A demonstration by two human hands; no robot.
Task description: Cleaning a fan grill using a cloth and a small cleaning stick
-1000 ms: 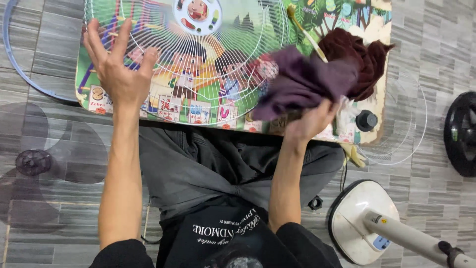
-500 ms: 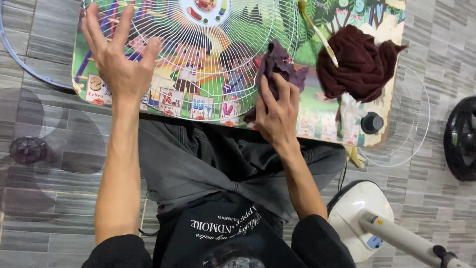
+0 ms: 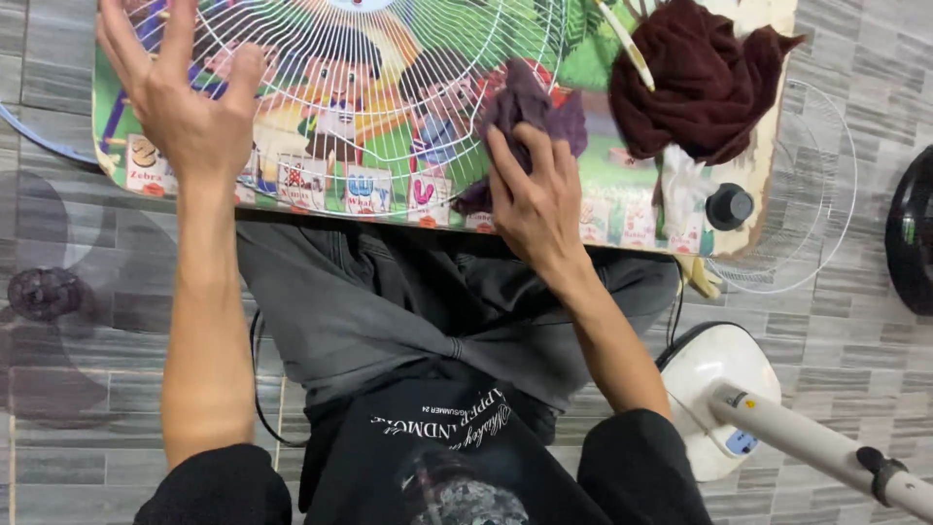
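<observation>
A white wire fan grille [image 3: 389, 87] lies on a colourful cartoon play mat [image 3: 622, 214] on the floor in front of me. My left hand [image 3: 185, 102] rests on the grille's left rim, fingers spread. My right hand [image 3: 535, 199] presses a purple cloth [image 3: 530, 107] against the grille's right side near the mat's front edge. A dark maroon towel [image 3: 705, 83] lies bunched on the mat to the right, with a pale stick [image 3: 627, 49] lying across it.
A black round knob [image 3: 729, 206] and white rag [image 3: 680, 185] sit at the mat's right corner. A second clear grille [image 3: 826, 194] lies beyond it. The white fan base [image 3: 714, 389] and pole [image 3: 826, 452] are at lower right, a translucent fan blade [image 3: 44, 292] at left.
My right hand carried the purple cloth from beside the maroon towel leftward and down onto the grille. My left hand stayed on the grille's left rim. The view shifted slightly.
</observation>
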